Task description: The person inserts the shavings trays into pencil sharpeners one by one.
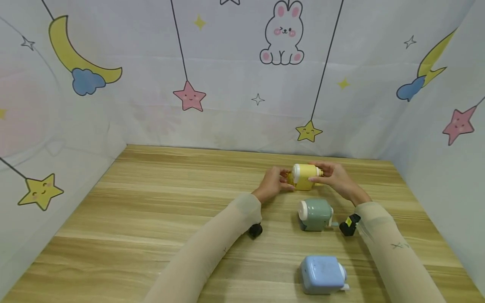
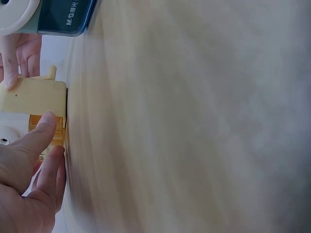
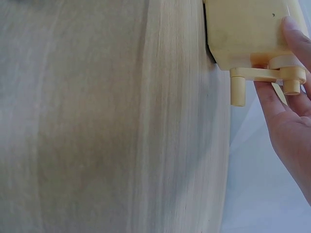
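A yellow crank pencil sharpener (image 1: 304, 179) stands near the back edge of the table. From its left side my left hand (image 1: 273, 183) pinches the see-through orange shavings drawer (image 2: 57, 138) between thumb and fingers. The drawer sticks out from the front of the body, low by the tabletop. On the other side my right hand (image 1: 335, 179) grips the body, thumb on the near face. The crank handle (image 3: 257, 74) points toward the right hand and its knob hangs free. The far fingers are partly hidden behind the body.
A green pencil sharpener (image 1: 317, 213) stands just in front of the yellow one, between my forearms. Closer to me is a blue sharpener (image 1: 322, 274). White printed cloth (image 1: 235, 126) walls the wooden table (image 1: 151, 202) at the back and sides.
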{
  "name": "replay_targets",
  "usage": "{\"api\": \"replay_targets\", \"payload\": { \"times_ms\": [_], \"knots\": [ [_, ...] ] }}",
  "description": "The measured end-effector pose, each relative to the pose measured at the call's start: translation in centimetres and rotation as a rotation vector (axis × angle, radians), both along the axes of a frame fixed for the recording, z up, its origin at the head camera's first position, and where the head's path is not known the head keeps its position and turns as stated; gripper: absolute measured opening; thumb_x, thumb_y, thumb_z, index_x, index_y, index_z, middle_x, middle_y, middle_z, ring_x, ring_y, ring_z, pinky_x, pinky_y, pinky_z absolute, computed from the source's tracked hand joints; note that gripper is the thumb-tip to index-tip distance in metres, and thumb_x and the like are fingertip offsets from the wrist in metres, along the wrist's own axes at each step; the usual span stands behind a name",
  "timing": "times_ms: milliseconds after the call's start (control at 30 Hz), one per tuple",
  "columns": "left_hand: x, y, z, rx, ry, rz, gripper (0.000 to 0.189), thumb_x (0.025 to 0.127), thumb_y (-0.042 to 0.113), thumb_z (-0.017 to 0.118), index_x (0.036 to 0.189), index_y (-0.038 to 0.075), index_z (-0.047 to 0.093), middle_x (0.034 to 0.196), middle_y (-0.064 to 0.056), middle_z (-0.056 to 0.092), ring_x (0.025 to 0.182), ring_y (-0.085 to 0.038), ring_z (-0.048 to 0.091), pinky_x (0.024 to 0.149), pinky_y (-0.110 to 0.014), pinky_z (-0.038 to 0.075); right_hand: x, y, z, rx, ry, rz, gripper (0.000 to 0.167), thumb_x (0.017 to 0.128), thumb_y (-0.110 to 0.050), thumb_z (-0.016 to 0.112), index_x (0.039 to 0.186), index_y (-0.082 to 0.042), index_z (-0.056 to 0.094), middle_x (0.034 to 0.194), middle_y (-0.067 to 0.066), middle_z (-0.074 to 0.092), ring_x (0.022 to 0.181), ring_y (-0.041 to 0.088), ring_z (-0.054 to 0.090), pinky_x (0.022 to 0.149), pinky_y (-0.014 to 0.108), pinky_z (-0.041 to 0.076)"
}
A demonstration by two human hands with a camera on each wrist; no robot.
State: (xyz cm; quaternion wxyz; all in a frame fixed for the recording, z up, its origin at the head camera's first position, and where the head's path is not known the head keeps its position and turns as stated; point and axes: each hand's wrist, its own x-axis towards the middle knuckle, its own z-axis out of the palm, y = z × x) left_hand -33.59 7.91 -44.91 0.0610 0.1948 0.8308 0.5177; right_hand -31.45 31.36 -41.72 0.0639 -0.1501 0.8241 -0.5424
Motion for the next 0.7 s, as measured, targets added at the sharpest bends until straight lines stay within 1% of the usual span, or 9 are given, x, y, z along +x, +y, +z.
{"api": "replay_targets", "payload": {
  "times_ms": [133,367,567,700],
  "knots": [
    [-0.06,0.2,-0.07,0.018,0.004,-0.005,0.056,0.074,0.003,0.086,0.125,-0.006,0.064,0.113,-0.017,0.067,0.095,-0.023,0.069,0.078,-0.021,0.057,0.02,-0.01,0.07,-0.005,-0.013,0.004,0.061,0.09,-0.011,0.076,0.142,0.006,0.048,0.135,0.025,0.056,0.102,0.009,0.066,0.083,0.032,0.059],
    [0.06,0.38,-0.14,0.015,0.008,-0.029,0.054,0.076,0.006,0.086,0.125,-0.006,0.064,0.114,-0.018,0.068,0.097,-0.024,0.07,0.08,-0.024,0.058,0.04,-0.09,0.06,0.0,-0.033,-0.002,0.061,0.09,-0.01,0.076,0.143,0.006,0.048,0.136,0.028,0.055,0.102,0.01,0.066,0.086,0.035,0.059],
    [0.08,0.57,-0.01,0.025,-0.013,-0.032,0.056,0.076,0.005,0.086,0.126,-0.006,0.064,0.112,-0.017,0.069,0.096,-0.023,0.07,0.08,-0.024,0.058,0.0,0.04,0.03,0.005,-0.031,-0.01,0.062,0.09,-0.009,0.076,0.143,0.006,0.047,0.138,0.028,0.053,0.104,0.011,0.065,0.085,0.029,0.058],
    [0.05,0.74,0.05,0.047,-0.03,-0.04,0.053,0.077,0.003,0.085,0.125,-0.005,0.064,0.11,-0.016,0.069,0.095,-0.022,0.07,0.078,-0.023,0.058,0.0,0.06,0.11,0.002,-0.026,-0.011,0.062,0.09,-0.009,0.076,0.143,0.006,0.048,0.138,0.027,0.053,0.105,0.011,0.065,0.085,0.03,0.058]
  ]
}}
